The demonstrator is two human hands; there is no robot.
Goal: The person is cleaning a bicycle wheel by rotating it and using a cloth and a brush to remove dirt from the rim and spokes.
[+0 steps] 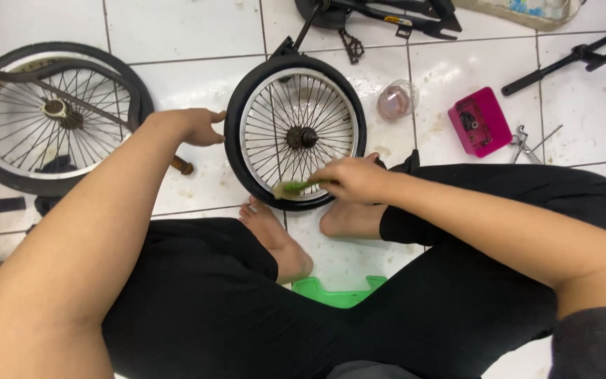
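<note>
A small bicycle wheel (296, 133) with a black tyre, silver rim and many spokes stands upright on the white tiled floor between my bare feet. My left hand (194, 126) rests against the tyre's left side and steadies it. My right hand (352, 179) grips a small green brush (292, 187), whose bristle end lies on the rim at the wheel's lower part. I sit on a low green stool (338, 293), wearing black trousers.
A second wheel (43, 119) with a loose inner tube lies at the left. A pink tray (480, 121) of parts, a clear glass jar (397, 100), metal tools (527, 144), a bike frame (387, 17) and a black bar (576, 56) lie further back.
</note>
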